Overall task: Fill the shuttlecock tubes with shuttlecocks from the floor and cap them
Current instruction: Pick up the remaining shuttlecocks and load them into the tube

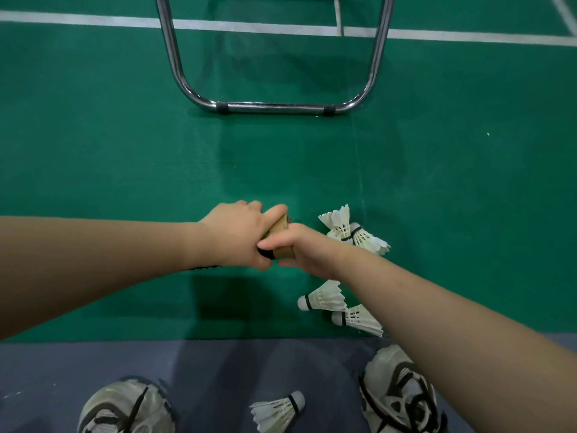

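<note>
Both hands meet on a brown cardboard shuttlecock tube (281, 239) held low over the green floor. My left hand (237, 232) wraps its upper and near end, where a black band shows. My right hand (304, 248) grips the tube from the right side. Most of the tube is hidden by the fingers, and I cannot tell whether a cap is on it. White feather shuttlecocks lie on the floor: a pair (349, 229) just right of my hands, two more (327, 298) (359, 320) under my right forearm, and one (276, 410) between my shoes.
A chrome tubular chair frame (274, 107) stands on the green court ahead. White court lines (93, 20) run across the far floor. My two white shoes (125, 407) (402, 395) rest on a grey-blue strip of floor at the bottom.
</note>
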Action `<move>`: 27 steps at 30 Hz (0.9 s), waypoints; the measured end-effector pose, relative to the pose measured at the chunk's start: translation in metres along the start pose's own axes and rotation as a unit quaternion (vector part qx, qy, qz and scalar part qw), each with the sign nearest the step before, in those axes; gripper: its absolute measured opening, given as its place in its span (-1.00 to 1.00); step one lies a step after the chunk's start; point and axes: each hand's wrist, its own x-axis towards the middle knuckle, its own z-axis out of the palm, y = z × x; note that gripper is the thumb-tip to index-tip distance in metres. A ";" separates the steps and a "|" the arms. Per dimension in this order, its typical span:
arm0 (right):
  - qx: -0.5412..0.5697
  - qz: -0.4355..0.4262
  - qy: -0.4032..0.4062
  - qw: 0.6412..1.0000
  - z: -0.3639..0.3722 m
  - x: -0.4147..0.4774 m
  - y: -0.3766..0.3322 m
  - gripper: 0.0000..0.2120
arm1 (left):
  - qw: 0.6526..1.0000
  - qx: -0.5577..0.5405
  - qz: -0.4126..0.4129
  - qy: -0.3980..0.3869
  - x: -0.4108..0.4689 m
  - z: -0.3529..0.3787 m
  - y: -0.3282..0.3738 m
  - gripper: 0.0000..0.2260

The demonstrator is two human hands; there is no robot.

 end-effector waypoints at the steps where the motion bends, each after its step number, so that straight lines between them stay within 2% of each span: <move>1: 0.003 0.018 -0.039 0.999 -0.005 -0.001 0.002 -0.65 | 1.000 0.008 0.014 0.005 -0.001 0.000 0.004 -0.31; 3: -0.005 0.043 -0.094 0.995 -0.014 -0.003 0.006 -0.74 | 0.999 0.008 0.035 0.004 -0.003 0.003 0.011 -0.33; 5: -0.007 0.051 -0.074 0.996 -0.018 -0.003 0.007 -0.82 | 0.999 -0.013 0.035 -0.005 -0.001 0.006 0.015 -0.35; 6: -0.009 0.043 -0.023 0.999 -0.019 -0.002 0.006 -0.83 | 0.999 -0.026 0.028 -0.005 0.002 0.007 0.017 -0.36; 8: -0.062 0.009 0.144 0.988 -0.021 0.002 0.003 -0.69 | 0.999 -0.032 0.003 -0.008 0.010 0.008 0.017 -0.36; 10: -0.129 -0.037 0.299 0.945 -0.025 0.003 0.003 -0.57 | 0.999 -0.026 -0.018 -0.014 0.020 0.006 0.017 -0.31; 11: -0.160 -0.063 0.342 0.924 -0.029 0.003 0.003 -0.53 | 0.999 -0.031 -0.023 -0.011 0.024 0.005 0.017 -0.29; 13: -0.259 -0.095 0.390 0.878 -0.040 0.002 0.008 -0.58 | 0.999 -0.041 -0.028 -0.007 0.031 0.003 0.017 -0.27; 15: -0.392 -0.095 0.431 0.807 -0.055 0.006 0.016 -0.71 | 0.999 -0.035 -0.028 -0.009 0.035 0.002 0.020 -0.24; 16: -0.444 -0.081 0.437 0.778 -0.063 0.008 0.021 -0.77 | 0.999 -0.029 -0.026 -0.012 0.036 0.003 0.021 -0.24; 17: -0.487 -0.057 0.423 0.762 -0.070 0.010 0.027 -0.70 | 0.999 -0.026 -0.024 -0.016 0.038 0.004 0.023 -0.24; 19: -0.543 -0.019 0.373 0.752 -0.081 0.014 0.039 -0.51 | 0.999 -0.025 -0.022 -0.023 0.039 0.006 0.026 -0.24; 20: -0.565 -0.014 0.359 0.743 -0.084 0.016 0.045 -0.47 | 0.999 -0.027 -0.024 -0.026 0.039 0.006 0.025 -0.25; 24: -0.612 -0.024 0.378 0.694 -0.091 0.018 0.051 -0.70 | 0.998 -0.033 -0.038 -0.043 0.038 0.009 0.021 -0.25; 27: -0.555 -0.057 0.432 0.709 -0.092 0.014 0.044 -0.75 | 0.997 -0.043 -0.050 -0.050 0.038 0.009 0.018 -0.27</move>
